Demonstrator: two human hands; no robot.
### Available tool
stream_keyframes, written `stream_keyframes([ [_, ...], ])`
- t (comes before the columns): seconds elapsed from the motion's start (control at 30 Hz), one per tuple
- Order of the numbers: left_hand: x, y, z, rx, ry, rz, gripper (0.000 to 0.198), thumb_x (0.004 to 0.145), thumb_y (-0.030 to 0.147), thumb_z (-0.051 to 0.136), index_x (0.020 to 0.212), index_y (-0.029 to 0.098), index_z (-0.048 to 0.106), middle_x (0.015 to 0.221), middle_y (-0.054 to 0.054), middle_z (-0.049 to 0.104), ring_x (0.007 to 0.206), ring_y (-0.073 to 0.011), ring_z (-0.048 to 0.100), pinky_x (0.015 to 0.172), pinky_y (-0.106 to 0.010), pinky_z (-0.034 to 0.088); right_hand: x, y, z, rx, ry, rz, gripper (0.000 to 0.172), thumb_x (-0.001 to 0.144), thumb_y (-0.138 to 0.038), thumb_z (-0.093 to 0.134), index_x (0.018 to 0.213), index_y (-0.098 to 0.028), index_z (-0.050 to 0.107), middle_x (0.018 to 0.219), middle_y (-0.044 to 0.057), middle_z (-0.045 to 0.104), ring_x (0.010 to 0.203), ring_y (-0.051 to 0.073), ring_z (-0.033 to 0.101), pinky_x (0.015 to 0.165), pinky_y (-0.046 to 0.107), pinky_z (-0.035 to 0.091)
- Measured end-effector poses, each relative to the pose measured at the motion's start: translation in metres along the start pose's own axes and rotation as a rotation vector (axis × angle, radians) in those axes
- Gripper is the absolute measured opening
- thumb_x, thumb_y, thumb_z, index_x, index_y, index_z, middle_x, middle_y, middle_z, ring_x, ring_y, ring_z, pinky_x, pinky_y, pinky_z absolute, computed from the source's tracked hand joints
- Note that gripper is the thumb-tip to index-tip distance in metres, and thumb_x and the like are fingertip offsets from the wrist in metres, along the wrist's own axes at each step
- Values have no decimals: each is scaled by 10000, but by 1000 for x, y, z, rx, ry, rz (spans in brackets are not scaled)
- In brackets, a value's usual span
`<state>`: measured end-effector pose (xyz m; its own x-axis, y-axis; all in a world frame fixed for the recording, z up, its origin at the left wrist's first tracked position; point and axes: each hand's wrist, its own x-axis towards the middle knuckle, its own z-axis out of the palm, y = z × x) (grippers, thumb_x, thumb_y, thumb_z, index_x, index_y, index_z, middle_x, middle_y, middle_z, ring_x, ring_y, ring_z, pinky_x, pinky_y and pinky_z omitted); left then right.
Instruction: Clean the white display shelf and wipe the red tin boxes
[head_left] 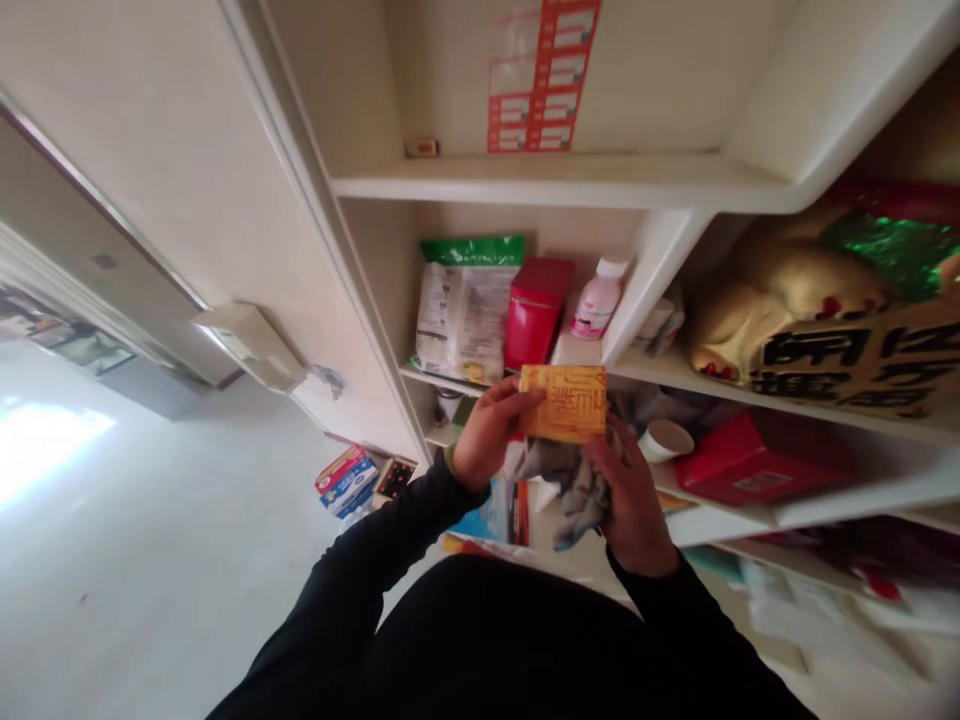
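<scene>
A small yellow-orange box [564, 402] with raised-looking characters on its face is held up in front of the shelves. My left hand [487, 430] grips its left side, thumb across the front. At the lower right corner of the box, my right hand [634, 490] is closed on a crumpled grey cloth [577, 490], its fingers partly hidden. The cloth hangs down below the box. Behind the box, on the shelf, are a red tin [536, 312], a pink bottle [598, 300] with a white cap, and a clear-and-green packet [471, 310].
A paper cup [666, 440] and a red box [765, 458] stand on the lower shelf at right. A large golden figure [795, 310] with black characters fills the right compartment. A blue and red carton [346, 482] is on the floor at left. White shelf edges [555, 190] jut out ahead.
</scene>
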<state>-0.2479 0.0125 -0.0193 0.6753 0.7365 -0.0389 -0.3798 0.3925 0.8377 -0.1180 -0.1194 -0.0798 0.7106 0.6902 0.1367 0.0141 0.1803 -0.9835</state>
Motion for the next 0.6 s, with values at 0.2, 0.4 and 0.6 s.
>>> stream_keyframes([
  [0.2, -23, -23, -17, 435, 279, 461, 494, 833, 557, 957, 1100, 243, 685, 1071, -29, 728, 956, -174, 689, 902, -313, 607, -2, 12, 29, 43, 165, 68, 574, 827, -607, 909, 1237, -239, 745, 1069, 34, 793, 854, 180, 752, 722, 282, 638],
  [0.4, -42, -45, -10, 266, 75, 311, 705, 830, 684, 965, 1294, 239, 678, 1332, -122, 758, 1242, -286, 750, 1112, -428, 629, -3, 16, 34, -243, 81, -572, 423, 913, -431, 922, 1237, -235, 733, 1289, 99, 770, 1226, 278, 754, 1119, 472, 624],
  [0.6, -23, -49, -33, 200, 224, 219, 588, 965, 762, 742, 1245, 245, 761, 1275, -73, 815, 1281, -304, 768, 1112, -435, 656, -10, 12, 34, -467, -115, -846, 405, 1002, -283, 844, 1381, -248, 708, 1349, 121, 739, 1258, 285, 756, 1103, 483, 651],
])
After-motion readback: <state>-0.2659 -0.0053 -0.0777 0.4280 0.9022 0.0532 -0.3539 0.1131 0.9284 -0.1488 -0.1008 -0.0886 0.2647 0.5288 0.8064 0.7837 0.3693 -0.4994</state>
